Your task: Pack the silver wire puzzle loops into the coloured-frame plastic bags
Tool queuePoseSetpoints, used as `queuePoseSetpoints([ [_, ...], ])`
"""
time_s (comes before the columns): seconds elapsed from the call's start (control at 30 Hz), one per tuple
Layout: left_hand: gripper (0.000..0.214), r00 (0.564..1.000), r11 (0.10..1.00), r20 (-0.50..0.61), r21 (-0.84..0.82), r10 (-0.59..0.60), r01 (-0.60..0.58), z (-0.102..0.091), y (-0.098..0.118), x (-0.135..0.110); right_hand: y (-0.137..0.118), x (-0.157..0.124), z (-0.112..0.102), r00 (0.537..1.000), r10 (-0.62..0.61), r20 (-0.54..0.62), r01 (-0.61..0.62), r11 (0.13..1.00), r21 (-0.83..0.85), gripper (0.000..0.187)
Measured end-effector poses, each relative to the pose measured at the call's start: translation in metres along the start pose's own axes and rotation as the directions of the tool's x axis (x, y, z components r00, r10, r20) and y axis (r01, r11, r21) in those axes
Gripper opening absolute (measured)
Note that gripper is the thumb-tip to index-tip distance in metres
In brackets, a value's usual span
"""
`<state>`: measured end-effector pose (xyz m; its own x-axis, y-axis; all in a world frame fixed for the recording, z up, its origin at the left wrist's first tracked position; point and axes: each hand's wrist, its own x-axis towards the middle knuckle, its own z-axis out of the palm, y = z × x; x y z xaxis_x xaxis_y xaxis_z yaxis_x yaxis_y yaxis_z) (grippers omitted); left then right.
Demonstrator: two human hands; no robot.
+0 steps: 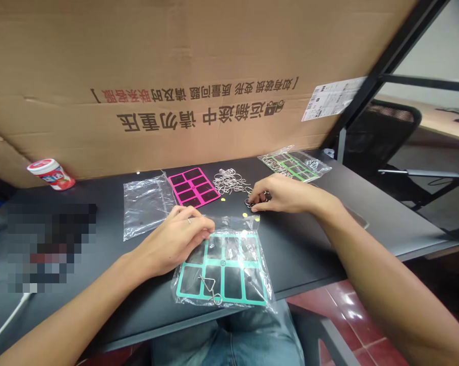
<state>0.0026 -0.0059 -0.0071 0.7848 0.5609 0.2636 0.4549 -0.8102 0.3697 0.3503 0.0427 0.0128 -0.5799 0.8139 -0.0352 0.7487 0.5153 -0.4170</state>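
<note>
My left hand [176,241] rests with fingers curled on the top left edge of a clear plastic bag [224,264] that holds a teal grid card [224,295] and a small metal wire piece [210,287]. My right hand [279,195] reaches across the black table [309,244] and pinches a small metal wire ring at the near edge of a pile of metal wire puzzle pieces [229,182]. A pink grid card [194,187] lies left of the pile.
An empty clear bag [145,203] lies left of the pink card. Another bag with a green grid card [294,165] sits at the back right. A large cardboard box [199,76] walls the table's far side. A white and red canister [51,174] stands at the left. An office chair [390,137] is at the right.
</note>
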Motion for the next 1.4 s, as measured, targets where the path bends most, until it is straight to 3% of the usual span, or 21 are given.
queuePoseSetpoints([
  [0.13, 0.015, 1.0, 1.0, 0.0, -0.01, -0.013, 0.013, 0.001, 0.0, 0.0, -0.006, 0.001, 0.004, 0.996, -0.084, -0.001, 0.084, 0.991, -0.103, 0.017],
  [0.27, 0.017, 1.0, 1.0, -0.008, -0.008, -0.014, 0.014, 0.0, 0.0, 0.0, -0.004, 0.001, 0.003, 0.995, -0.082, -0.063, 0.073, 0.99, -0.124, 0.023],
  [0.43, 0.016, 1.0, 1.0, -0.006, -0.006, 0.002, -0.002, 0.0, -0.001, -0.001, 0.003, 0.0, -0.002, 0.984, -0.029, -0.178, 0.02, 0.998, -0.053, 0.022],
  [0.53, 0.017, 1.0, 1.0, -0.001, -0.008, -0.013, 0.013, 0.0, -0.001, -0.002, -0.002, -0.001, 0.0, 0.952, 0.042, -0.303, -0.027, 0.998, 0.051, 0.022],
  [0.63, 0.017, 1.0, 1.0, -0.005, -0.006, -0.014, 0.014, 0.001, -0.001, -0.002, -0.018, 0.0, 0.008, 0.923, 0.055, -0.381, 0.037, 0.972, 0.231, 0.022],
  [0.73, 0.017, 1.0, 1.0, -0.014, 0.004, 0.016, -0.016, 0.001, -0.001, -0.002, -0.037, 0.001, 0.015, 0.962, -0.1, -0.255, 0.196, 0.903, 0.383, 0.029],
  [0.83, 0.016, 0.999, 1.0, -0.023, 0.022, 0.023, -0.022, 0.0, 0.0, -0.001, -0.046, 0.0, 0.015, 0.962, -0.25, -0.105, 0.27, 0.834, 0.482, 0.035],
  [0.9, 0.015, 0.999, 0.999, -0.024, 0.028, 0.028, -0.027, 0.0, 0.0, -0.001, -0.042, -0.002, 0.01, 0.967, -0.203, -0.152, 0.251, 0.852, 0.459, 0.035],
  [1.0, 0.015, 0.999, 0.999, -0.022, 0.026, 0.038, -0.038, 0.0, 0.0, -0.001, -0.028, -0.004, 0.002, 0.973, -0.076, -0.219, 0.141, 0.944, 0.298, 0.03],
  [1.13, 0.015, 0.999, 0.999, -0.018, 0.023, 0.032, -0.031, 0.0, 0.0, -0.001, -0.013, -0.004, 0.0, 0.99, -0.008, -0.14, 0.028, 0.99, 0.139, 0.029],
  [1.4, 0.015, 1.0, 1.0, -0.005, 0.016, 0.012, -0.012, 0.002, -0.001, -0.001, -0.005, 0.005, 0.014, 0.999, -0.023, -0.037, 0.023, 1.0, -0.007, 0.022],
])
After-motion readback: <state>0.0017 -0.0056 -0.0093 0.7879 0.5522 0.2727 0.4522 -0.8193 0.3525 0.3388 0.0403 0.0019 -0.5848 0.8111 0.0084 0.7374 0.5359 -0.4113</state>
